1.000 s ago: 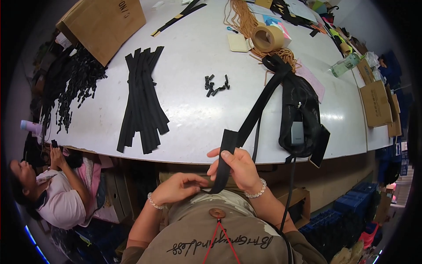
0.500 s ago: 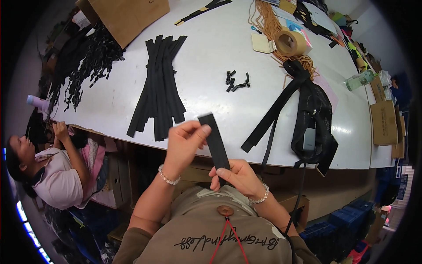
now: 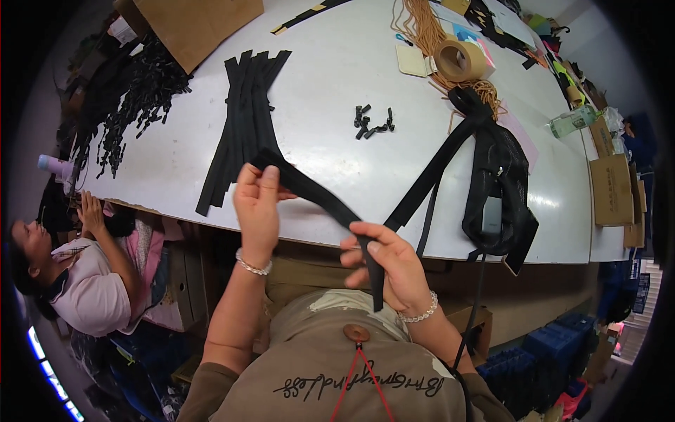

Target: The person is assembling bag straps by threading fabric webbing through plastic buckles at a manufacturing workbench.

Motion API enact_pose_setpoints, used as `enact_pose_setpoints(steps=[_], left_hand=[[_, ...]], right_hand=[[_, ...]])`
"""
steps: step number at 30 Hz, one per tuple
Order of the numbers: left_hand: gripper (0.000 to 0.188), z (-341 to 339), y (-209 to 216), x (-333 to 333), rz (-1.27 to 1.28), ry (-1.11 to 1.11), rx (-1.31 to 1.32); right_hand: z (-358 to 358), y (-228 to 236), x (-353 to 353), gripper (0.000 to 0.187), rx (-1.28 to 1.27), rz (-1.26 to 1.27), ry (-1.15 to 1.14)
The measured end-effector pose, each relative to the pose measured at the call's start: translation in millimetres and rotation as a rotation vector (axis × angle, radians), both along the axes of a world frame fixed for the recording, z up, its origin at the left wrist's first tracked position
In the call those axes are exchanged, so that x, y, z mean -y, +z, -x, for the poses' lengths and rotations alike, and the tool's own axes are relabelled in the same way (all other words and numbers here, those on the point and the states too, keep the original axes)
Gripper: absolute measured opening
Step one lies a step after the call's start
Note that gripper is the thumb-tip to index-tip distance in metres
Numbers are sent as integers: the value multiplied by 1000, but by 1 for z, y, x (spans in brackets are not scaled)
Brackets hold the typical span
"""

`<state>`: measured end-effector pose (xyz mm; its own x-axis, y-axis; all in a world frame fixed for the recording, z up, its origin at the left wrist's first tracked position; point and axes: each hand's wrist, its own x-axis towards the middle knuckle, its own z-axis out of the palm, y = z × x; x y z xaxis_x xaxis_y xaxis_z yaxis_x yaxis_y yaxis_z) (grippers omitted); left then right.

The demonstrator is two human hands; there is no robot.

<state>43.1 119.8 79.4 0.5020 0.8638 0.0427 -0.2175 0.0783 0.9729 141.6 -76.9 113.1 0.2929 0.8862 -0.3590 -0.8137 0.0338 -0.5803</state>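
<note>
I see a shiny white table (image 3: 316,141), with a person (image 3: 98,281) at its near left corner. Over the near edge, my left hand (image 3: 259,204) and right hand (image 3: 395,266) pinch a black strap (image 3: 320,196) tight in their fingers. They are wider apart than before.

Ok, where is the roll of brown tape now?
In the head view, the roll of brown tape is right of centre near the top, beside the tan cords, with the pale square pad just to its left.
</note>
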Motion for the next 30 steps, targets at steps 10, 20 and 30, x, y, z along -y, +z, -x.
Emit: enact_pose_setpoints(steps=[10, 20, 30], left_hand=[[16, -21, 10, 61, -30, -226, 69], [17, -22, 8, 60, -21, -270, 39], [16, -21, 7, 53, 33, -208, 22]], right_hand=[[12, 2, -17, 47, 62, -81, -291], [13, -1, -20, 48, 76, -92, -319], [13, -5, -17, 45, 120, -38, -161]])
